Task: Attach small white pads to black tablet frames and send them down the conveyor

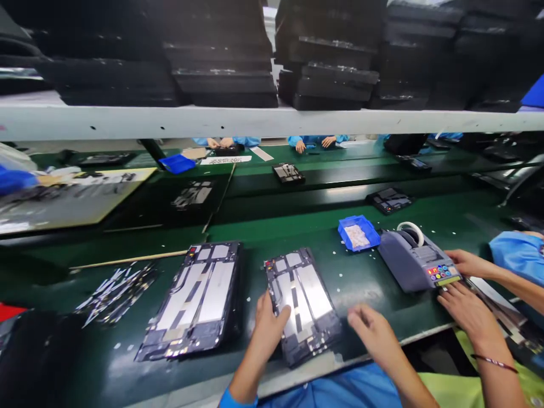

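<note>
Two hands of mine are down at the near edge of the green bench [382, 283]. My left hand [267, 326] lies open on the left side of the opened tablet chassis [304, 303], thumb on its inner plate, fingers loosely spread. My right hand [374, 331] hovers just right of the chassis, fingers loosely curled, holding nothing. The chassis sits tilted, its near corner almost at the bench edge. A second chassis stack [195, 300] lies to the left, apart. Bare mat stretches beyond it toward the blue bin [358, 232]. A co-worker's hands [463, 309] rest by the grey tape dispenser [414, 260], far right.
</note>
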The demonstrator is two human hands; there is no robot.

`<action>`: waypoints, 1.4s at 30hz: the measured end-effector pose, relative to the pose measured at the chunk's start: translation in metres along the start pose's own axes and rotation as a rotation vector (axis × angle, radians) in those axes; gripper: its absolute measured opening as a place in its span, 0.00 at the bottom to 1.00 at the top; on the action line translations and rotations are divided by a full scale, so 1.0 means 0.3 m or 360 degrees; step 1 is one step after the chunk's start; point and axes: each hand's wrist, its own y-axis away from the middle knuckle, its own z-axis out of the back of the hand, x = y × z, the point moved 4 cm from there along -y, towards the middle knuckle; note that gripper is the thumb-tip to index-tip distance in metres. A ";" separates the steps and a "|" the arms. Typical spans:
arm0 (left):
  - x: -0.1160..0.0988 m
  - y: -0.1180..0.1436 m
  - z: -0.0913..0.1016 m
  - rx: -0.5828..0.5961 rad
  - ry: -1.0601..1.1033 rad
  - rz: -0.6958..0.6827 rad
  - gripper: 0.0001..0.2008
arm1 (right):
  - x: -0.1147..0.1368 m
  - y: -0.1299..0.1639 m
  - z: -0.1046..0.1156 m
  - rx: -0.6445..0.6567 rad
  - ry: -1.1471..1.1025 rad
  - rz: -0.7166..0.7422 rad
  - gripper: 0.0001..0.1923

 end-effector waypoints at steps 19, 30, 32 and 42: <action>-0.295 -0.159 -0.033 0.0183 -0.1209 -0.0764 0.21 | 0.191 -0.242 0.104 0.0052 0.0296 0.0190 0.21; -0.288 -0.132 0.001 0.0123 -0.1400 -0.1075 0.13 | 0.335 -0.348 -0.044 0.0215 0.0272 0.0496 0.13; -0.285 -0.118 0.011 0.0046 -0.1294 -0.1172 0.14 | 0.366 -0.381 -0.108 0.0328 0.0307 0.0663 0.15; -0.220 -0.100 0.017 -0.0086 -0.0415 -0.0702 0.06 | 0.336 -0.428 -0.263 0.0638 0.0040 0.0428 0.06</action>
